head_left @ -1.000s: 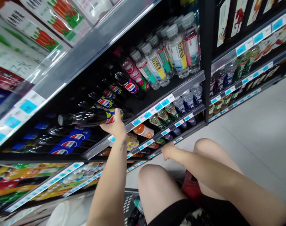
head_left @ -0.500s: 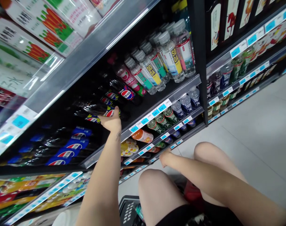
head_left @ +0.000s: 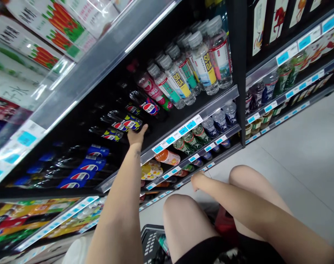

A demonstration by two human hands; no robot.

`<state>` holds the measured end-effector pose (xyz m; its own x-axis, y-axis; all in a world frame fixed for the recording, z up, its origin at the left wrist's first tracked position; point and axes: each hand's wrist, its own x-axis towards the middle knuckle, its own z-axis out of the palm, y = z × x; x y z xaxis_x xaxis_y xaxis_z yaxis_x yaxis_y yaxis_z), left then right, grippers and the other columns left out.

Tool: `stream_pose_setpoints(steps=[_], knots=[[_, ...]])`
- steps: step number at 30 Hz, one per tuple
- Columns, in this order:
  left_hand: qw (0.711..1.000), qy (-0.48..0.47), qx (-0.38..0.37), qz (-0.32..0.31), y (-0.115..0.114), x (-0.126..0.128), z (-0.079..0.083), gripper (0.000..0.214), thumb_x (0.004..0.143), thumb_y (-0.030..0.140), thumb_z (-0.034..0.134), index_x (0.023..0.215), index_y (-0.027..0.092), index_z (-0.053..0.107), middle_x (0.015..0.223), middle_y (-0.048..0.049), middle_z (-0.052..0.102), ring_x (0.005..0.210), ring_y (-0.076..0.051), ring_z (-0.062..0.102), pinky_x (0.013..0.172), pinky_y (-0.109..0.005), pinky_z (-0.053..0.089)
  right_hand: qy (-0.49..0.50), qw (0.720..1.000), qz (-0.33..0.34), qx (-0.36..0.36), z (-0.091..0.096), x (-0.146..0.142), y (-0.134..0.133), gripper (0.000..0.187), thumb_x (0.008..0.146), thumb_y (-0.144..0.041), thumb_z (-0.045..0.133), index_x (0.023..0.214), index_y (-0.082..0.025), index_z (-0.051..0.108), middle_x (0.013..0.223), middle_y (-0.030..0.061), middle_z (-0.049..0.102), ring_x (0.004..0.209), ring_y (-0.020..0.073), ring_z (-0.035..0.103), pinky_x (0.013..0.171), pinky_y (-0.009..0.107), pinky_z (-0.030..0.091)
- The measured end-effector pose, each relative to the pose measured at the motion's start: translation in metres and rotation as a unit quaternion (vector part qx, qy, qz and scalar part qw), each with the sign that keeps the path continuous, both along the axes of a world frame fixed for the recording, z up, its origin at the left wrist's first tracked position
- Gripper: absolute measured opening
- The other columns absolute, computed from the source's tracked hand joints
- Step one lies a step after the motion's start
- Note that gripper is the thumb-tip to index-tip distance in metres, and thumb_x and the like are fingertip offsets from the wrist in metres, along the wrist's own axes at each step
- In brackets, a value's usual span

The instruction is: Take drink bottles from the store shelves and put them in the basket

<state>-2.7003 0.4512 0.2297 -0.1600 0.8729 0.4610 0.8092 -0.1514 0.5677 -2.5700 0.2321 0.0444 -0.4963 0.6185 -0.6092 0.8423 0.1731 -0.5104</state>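
Observation:
My left hand (head_left: 136,136) reaches into the dark middle shelf, its fingers closed round the base of a black cola bottle with a yellow and blue label (head_left: 125,123). The bottle lies in a row with other dark cola bottles (head_left: 148,106). My right hand (head_left: 196,179) hangs loosely curled in front of my knees, near the lowest shelf edge, with nothing in it.
Clear soda water bottles (head_left: 204,66) stand to the right on the same shelf, and blue-labelled cola bottles (head_left: 84,165) to the left. Price-tag rails (head_left: 183,129) edge each shelf. A black basket (head_left: 150,242) sits on the floor below my knees. Grey floor tiles (head_left: 301,146) stretch right.
My left hand has carried the cola bottle up and deeper into the shelf, in among the other dark bottles. My right hand has barely moved.

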Motion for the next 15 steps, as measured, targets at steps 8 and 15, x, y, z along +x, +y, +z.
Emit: stream_pose_setpoints(steps=[8, 15], knots=[[0.99, 0.032, -0.068, 0.117, -0.013, -0.003, -0.01, 0.059, 0.061, 0.048, 0.087, 0.099, 0.014, 0.058, 0.095, -0.0101, 0.072, 0.094, -0.025, 0.071, 0.091, -0.036, 0.053, -0.018, 1.0, 0.019, 0.008, 0.007, -0.009, -0.011, 0.059, 0.077, -0.032, 0.079, 0.133, -0.022, 0.064, 0.14, 0.0145, 0.059, 0.128, 0.0414, 0.055, 0.109, 0.061, 0.04], [0.978, 0.098, -0.097, 0.155, 0.002, 0.018, 0.001, 0.04, 0.068, 0.05, 0.08, 0.084, 0.015, 0.068, 0.1, -0.0206, 0.073, 0.111, -0.04, 0.065, 0.1, -0.049, 0.049, 0.023, 0.999, 0.023, 0.02, 0.009, -0.018, -0.024, 0.061, 0.07, -0.031, 0.083, 0.128, -0.021, 0.067, 0.14, 0.0172, 0.059, 0.129, 0.0405, 0.054, 0.107, 0.06, 0.042]])
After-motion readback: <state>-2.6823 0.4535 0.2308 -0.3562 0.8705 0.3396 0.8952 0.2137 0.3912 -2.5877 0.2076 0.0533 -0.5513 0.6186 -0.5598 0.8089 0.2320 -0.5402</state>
